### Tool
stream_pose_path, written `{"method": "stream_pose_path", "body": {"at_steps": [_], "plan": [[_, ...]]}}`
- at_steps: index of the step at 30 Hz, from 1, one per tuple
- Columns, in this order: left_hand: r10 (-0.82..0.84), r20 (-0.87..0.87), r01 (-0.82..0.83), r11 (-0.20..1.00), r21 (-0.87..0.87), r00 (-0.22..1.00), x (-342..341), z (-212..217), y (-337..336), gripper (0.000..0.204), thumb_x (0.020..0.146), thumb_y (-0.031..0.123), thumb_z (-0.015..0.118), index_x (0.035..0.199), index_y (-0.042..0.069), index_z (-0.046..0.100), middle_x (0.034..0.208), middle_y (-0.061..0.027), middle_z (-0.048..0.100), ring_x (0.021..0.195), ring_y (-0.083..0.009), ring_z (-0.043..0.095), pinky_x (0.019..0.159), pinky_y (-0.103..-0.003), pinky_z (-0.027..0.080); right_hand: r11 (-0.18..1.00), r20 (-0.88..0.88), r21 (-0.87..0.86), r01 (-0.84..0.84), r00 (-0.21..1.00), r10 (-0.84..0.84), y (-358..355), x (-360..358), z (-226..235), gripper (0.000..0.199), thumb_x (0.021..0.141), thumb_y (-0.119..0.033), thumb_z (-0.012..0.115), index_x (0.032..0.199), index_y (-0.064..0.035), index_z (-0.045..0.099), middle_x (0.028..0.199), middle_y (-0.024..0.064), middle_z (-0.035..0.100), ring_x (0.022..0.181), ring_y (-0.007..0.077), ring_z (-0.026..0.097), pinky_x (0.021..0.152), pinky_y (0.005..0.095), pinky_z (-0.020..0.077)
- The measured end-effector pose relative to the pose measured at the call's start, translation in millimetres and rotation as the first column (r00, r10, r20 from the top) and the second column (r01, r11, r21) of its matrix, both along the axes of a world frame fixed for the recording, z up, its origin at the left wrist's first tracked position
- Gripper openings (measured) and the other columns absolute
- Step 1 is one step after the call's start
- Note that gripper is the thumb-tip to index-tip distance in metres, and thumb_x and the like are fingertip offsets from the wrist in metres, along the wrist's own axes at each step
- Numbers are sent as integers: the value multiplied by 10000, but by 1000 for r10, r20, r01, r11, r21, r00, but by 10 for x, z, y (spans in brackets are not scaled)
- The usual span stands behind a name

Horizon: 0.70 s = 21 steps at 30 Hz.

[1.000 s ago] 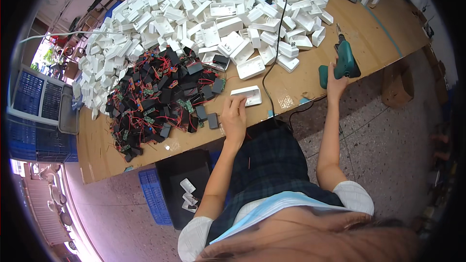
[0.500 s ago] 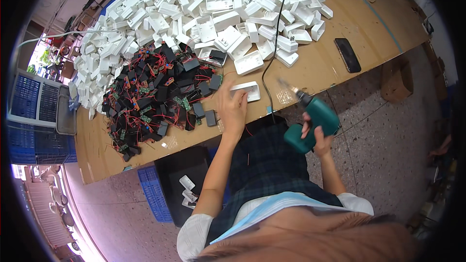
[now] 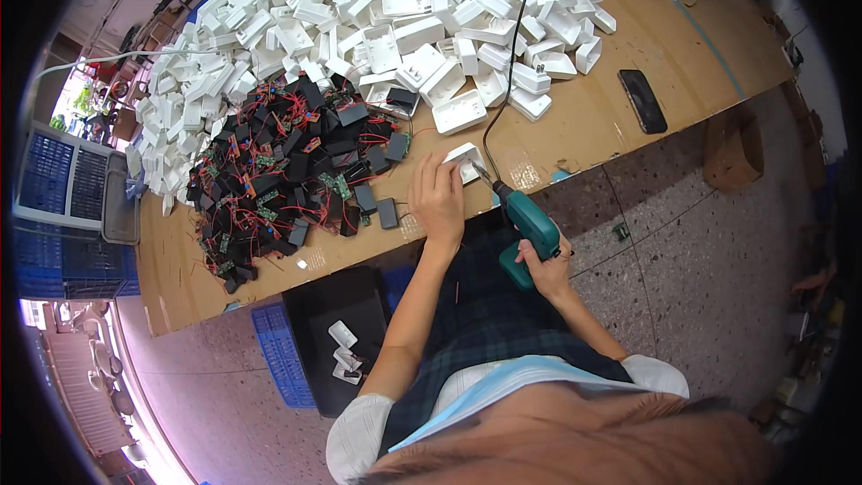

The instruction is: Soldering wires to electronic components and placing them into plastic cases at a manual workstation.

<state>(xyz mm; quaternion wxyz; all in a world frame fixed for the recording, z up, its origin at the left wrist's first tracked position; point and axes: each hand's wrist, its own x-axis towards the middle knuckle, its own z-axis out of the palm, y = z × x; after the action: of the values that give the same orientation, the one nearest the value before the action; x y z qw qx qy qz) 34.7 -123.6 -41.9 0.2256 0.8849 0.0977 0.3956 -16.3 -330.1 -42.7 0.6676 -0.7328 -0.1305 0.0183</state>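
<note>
Near the table's front edge, my left hand [image 3: 437, 202] steadies a white plastic case [image 3: 464, 156] against the cardboard, its fingers on the case's left side and partly hiding it. My right hand [image 3: 546, 271] is wrapped round the handle of a green power screwdriver [image 3: 533, 224]. The tool's bit points left into the open case; where its tip lands inside is too small to tell. Left of my left hand lies a heap of black blocks with red wires and green circuit boards [image 3: 296, 162].
A large pile of white cases [image 3: 395, 27] covers the back of the table [image 3: 575, 130]. A black cable [image 3: 510, 81] runs forward from a power strip. A phone [image 3: 642, 101] lies at the right. Below the edge, a black tray [image 3: 314, 323] holds several white pieces.
My right hand has brought the power screwdriver left and forward, so its bit now reaches into the case. My left hand has shifted slightly over the case, covering more of it.
</note>
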Motion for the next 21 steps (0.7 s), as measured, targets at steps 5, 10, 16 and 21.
{"method": "stream_pose_path", "body": {"at_steps": [5, 10, 16, 21], "plan": [[-20, 23, 18, 996, 88, 1000, 35, -3, 12, 109, 825, 57, 745, 919, 35, 694, 1124, -67, 689, 1157, -303, 625, 1026, -472, 464, 999, -42, 48, 20, 999, -18, 40, 46, 15, 218, 941, -100, 702, 1064, 61, 622, 950, 66, 587, 662, 115, 637, 576, 257, 533], [4, 37, -7, 996, 90, 999, 48, 3, -9, 103, 787, 40, 761, 866, 52, 697, 1103, -54, 709, 1120, -282, 645, 1045, -454, 454, 998, -42, 56, 16, 999, -14, 67, 98, 36, 227, 936, -103, 709, 1069, 58, 620, 949, 64, 584, 656, 111, 629, 575, 256, 531], [7, 14, -8, 995, 99, 1000, 40, -4, -5, 116, 820, 70, 755, 922, 51, 704, 1109, -46, 698, 1125, -253, 639, 989, -431, 443, 1000, -37, 27, 2, 999, -1, 69, 154, 7, 212, 930, -98, 710, 1060, 46, 621, 901, 52, 583, 638, 102, 617, 556, 253, 510], [32, 37, -35, 994, 106, 999, 54, 12, -10, 102, 780, 54, 767, 858, 74, 704, 1074, -28, 718, 1078, -238, 659, 966, -403, 440, 999, -51, 45, 9, 999, -6, 78, 164, -19, 207, 936, -95, 699, 1081, 38, 634, 890, 51, 601, 627, 100, 614, 555, 249, 504]]}}
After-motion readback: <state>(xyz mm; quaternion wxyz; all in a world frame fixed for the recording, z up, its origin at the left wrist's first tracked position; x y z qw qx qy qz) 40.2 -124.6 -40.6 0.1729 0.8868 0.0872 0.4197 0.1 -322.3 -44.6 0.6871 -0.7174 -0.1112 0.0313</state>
